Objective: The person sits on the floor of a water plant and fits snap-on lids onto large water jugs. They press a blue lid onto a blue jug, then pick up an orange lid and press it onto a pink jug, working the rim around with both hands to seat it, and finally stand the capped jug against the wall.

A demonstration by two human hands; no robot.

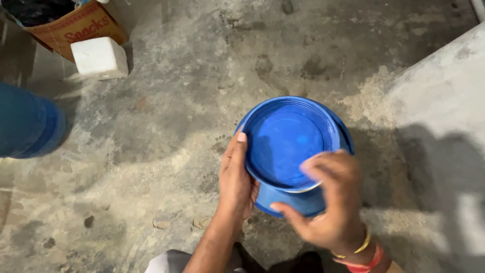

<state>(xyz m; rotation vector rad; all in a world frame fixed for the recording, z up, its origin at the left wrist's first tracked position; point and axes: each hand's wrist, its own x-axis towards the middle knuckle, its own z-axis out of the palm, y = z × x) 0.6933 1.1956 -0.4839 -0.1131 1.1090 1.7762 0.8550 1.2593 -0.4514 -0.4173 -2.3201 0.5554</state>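
Blue plate [285, 139], round and glossy, held above concrete floor [166, 151]; left hand [236, 179] fingers grip its rim, right hand [328, 202] fingers curl over near edge. White block [99, 58], cardboard box [76, 25] far-left.

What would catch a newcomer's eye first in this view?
The bright blue plastic plate at centre right, held over the stained concrete floor. The left hand grips its left rim, and the blurred right hand covers its lower right edge. A white block lies top left beside a cardboard box.
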